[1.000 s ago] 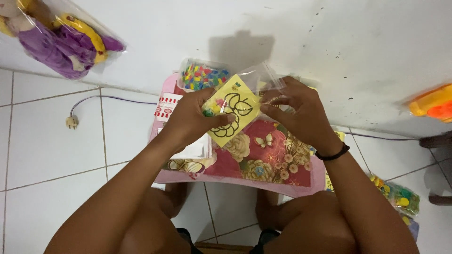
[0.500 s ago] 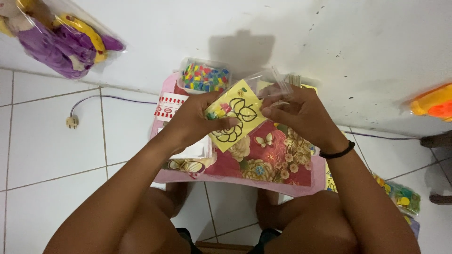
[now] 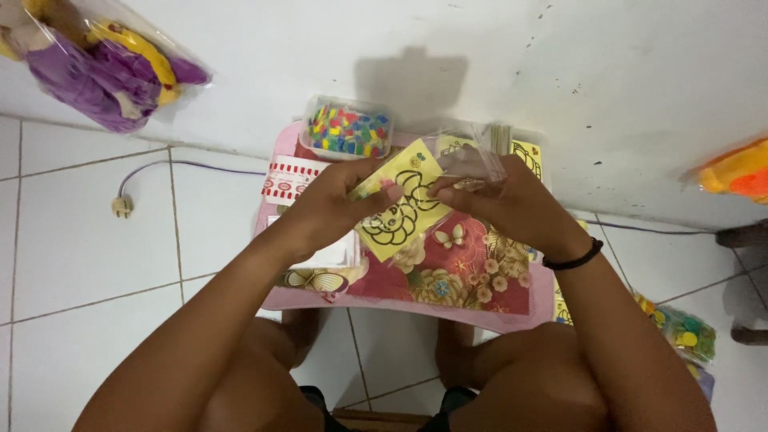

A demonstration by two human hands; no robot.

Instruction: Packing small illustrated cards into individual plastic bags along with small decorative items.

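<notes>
Holding: your left hand pinched the yellow card by its left edge, above the pink tabletop.
Right hand: your right hand gripped the card's right side together with a clear plastic sleeve.
Card: tilted, black outlined drawing facing up.
Behind: a tub of coloured pieces stood by the wall.

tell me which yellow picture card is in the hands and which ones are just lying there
The yellow card with the black flower outline, pinched between the left hand and right hand. The other yellow cards lie stacked on the pink table by the wall.
</notes>
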